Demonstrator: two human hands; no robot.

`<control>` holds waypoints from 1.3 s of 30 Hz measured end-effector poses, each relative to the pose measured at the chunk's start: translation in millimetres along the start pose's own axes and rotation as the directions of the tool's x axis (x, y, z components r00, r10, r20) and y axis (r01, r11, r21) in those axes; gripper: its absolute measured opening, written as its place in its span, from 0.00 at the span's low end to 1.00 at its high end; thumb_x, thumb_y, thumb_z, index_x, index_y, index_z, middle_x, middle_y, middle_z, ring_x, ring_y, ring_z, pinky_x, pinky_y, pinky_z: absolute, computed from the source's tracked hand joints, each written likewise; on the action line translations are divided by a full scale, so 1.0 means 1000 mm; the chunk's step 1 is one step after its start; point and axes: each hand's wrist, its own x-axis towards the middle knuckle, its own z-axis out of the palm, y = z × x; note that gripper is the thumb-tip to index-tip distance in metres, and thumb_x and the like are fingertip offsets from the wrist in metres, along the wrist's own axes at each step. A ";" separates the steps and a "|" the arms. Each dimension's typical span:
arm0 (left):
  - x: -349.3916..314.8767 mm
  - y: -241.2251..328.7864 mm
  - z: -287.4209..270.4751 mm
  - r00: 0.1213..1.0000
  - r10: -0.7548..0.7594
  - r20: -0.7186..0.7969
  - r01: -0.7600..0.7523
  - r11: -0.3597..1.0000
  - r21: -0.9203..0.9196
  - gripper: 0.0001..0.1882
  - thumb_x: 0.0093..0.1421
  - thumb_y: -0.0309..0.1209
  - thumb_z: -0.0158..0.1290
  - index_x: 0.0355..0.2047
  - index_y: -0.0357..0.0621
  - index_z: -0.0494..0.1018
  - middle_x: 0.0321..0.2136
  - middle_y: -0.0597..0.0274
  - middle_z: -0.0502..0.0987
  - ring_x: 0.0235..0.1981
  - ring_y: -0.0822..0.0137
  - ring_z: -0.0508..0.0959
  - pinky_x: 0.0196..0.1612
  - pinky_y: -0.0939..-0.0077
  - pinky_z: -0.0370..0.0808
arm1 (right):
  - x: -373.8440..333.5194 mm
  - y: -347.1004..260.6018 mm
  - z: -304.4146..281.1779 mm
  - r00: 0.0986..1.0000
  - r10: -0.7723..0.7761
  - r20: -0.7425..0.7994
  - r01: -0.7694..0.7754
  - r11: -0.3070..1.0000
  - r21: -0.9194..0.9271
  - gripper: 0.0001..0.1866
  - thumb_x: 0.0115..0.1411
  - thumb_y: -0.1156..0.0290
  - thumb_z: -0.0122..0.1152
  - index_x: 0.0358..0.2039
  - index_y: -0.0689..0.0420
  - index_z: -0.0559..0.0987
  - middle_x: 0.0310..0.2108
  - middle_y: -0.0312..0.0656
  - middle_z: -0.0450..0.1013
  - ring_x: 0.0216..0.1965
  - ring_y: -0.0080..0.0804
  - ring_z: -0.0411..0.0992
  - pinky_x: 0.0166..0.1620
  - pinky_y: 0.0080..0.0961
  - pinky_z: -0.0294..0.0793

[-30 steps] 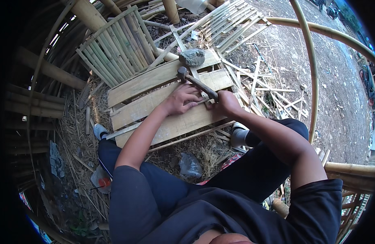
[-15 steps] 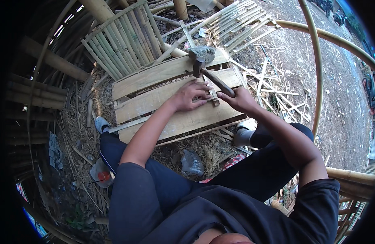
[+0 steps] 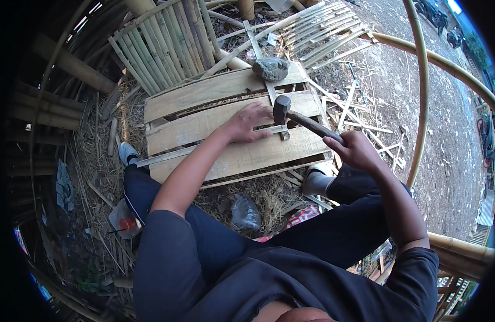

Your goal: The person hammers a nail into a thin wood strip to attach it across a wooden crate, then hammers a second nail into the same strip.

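Note:
My right hand is wrapped round the wooden handle of a hammer. Its dark metal head is over the right part of a low wooden bench top made of spaced planks. My left hand lies over the middle plank, fingers stretched out and apart, just left of the hammer head. By its thumb, a thin bamboo strip crosses the planks and passes under my left forearm. Another strip runs lengthwise away from me, meeting the first near the hammer head. A grey stone sits on this strip at the far edge.
A bamboo slat panel leans beyond the bench at the left. A slatted bamboo frame lies at the far right. Split bamboo scraps litter the ground. A curved bamboo pole rises at the right. A clear plastic bag lies between my legs.
The hammer has moved nearer and to the right with my right hand, away from the stone. My left hand's fingers have straightened, and the hand stays close to the strips.

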 end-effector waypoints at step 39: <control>0.008 -0.017 0.002 0.985 0.173 -0.026 -0.172 0.984 0.047 0.20 0.53 0.44 0.70 0.44 0.52 0.83 0.54 0.66 0.78 0.61 0.57 0.71 0.71 0.57 0.58 | 0.023 -0.007 0.015 0.999 0.004 0.048 -0.003 1.000 -0.025 0.38 0.66 0.37 0.57 0.23 0.67 0.80 0.17 0.50 0.74 0.22 0.43 0.77 0.32 0.44 0.75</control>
